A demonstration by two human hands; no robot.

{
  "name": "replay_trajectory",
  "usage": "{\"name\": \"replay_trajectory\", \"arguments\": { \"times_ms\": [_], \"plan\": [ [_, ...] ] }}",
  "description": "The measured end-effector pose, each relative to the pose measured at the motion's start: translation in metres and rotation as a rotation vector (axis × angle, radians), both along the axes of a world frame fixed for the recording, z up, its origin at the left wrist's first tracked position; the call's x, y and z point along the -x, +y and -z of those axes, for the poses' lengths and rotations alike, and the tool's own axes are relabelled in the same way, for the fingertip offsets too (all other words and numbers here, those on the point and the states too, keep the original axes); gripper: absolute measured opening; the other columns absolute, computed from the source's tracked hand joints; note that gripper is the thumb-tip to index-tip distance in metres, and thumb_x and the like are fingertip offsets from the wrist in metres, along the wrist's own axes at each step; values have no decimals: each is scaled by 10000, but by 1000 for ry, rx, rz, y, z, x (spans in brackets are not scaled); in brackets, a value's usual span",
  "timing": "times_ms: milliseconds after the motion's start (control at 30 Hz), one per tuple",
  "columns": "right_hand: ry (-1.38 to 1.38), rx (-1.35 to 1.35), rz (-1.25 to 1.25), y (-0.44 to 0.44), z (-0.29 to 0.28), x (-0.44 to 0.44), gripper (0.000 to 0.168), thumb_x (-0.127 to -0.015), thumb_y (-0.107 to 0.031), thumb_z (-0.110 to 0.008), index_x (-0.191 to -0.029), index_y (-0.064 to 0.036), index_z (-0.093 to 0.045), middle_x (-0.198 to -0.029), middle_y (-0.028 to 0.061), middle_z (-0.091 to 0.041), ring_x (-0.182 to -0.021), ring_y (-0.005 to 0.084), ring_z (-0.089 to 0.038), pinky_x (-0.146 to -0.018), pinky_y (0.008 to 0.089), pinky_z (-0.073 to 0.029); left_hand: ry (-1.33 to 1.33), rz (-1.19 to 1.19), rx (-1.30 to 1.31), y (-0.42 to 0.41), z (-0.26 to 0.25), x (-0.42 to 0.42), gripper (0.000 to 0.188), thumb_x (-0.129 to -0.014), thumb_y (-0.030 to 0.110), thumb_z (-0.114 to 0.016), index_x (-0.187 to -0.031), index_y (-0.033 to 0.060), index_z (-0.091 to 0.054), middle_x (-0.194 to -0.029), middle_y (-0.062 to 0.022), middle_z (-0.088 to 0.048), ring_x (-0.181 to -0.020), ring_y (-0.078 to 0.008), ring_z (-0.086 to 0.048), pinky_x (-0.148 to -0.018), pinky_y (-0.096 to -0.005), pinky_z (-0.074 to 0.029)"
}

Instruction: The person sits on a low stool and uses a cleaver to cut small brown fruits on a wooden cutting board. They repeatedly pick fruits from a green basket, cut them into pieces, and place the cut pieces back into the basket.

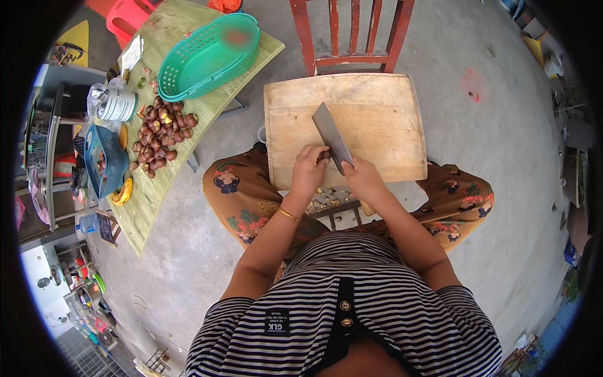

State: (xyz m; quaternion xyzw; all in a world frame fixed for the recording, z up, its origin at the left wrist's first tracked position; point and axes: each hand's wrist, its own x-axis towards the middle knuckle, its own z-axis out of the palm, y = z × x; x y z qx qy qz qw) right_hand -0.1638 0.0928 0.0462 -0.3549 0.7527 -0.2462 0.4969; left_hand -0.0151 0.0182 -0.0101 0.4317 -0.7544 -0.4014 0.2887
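Note:
My right hand (362, 179) grips a cleaver (332, 134) near the heel of its broad metal blade. Its wooden handle (366, 208) sticks out below that hand. To the left of the blade, my left hand (309, 170) holds a brown chestnut (324, 155) in its fingertips, close against the side of the cleaver. Whether the edge touches the nut cannot be seen. Both hands are over the near part of a wooden cutting board (386, 127).
A red wooden chair (353, 61) stands beyond the board. On the table (155, 207) at left are a heap of chestnuts (160, 134), a green plastic basket (188, 70), a blue basket (106, 160), a banana (123, 192) and a can (118, 104). Chestnut pieces (325, 200) lie below the board.

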Motion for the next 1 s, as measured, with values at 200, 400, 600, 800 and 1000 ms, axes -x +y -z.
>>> {"name": "replay_trajectory", "arguments": {
  "times_ms": [200, 400, 600, 800, 1000],
  "plan": [
    [286, 160, -129, 24, -4, -2, 339, -978, -324, -474, -890, -15, -582, -698, 235, -620, -668, 427, -610, -637, 515, -469, 1, -52, -106, -3, 3, -2, 331, -758, -45, -715, -1066, 16, -608, -933, -115, -621, -823, -212, -633, -752, -319, -529],
    [472, 248, -234, 13, -38, -5, 300, -986, -327, -466, -933, -58, -588, -649, 187, -625, -637, 412, -620, -615, 514, -484, 11, -153, -155, -1, 5, -10, 276, -759, -10, -746, -949, 17, -547, -837, -76, -573, -751, -176, -568, -697, -301, -501],
    [483, 281, -232, -1, -41, -15, 307, -983, -334, -469, -943, -60, -602, -655, 184, -629, -654, 406, -632, -629, 503, -498, -18, -190, -105, -4, 1, -20, 259, -756, 33, -765, -889, 29, -544, -781, -55, -558, -692, -146, -531, -645, -291, -481],
    [411, 231, -213, -1, -8, -6, 354, -982, -350, -472, -900, -33, -604, -684, 213, -626, -681, 422, -618, -656, 503, -494, -24, -198, -257, -8, 1, -20, 221, -821, 80, -741, -948, 14, -573, -858, -44, -605, -755, -137, -566, -712, -295, -500],
    [-285, 117, 151, 14, -44, -18, 298, -996, -293, -520, -913, -15, -589, -540, 80, -545, -413, 196, -520, -433, 336, -424, 596, 51, -1091, -12, -32, -19, 321, -982, 186, -580, -1225, -22, -547, -1003, -22, -619, -899, -122, -579, -869, -283, -480]
  ]
}}
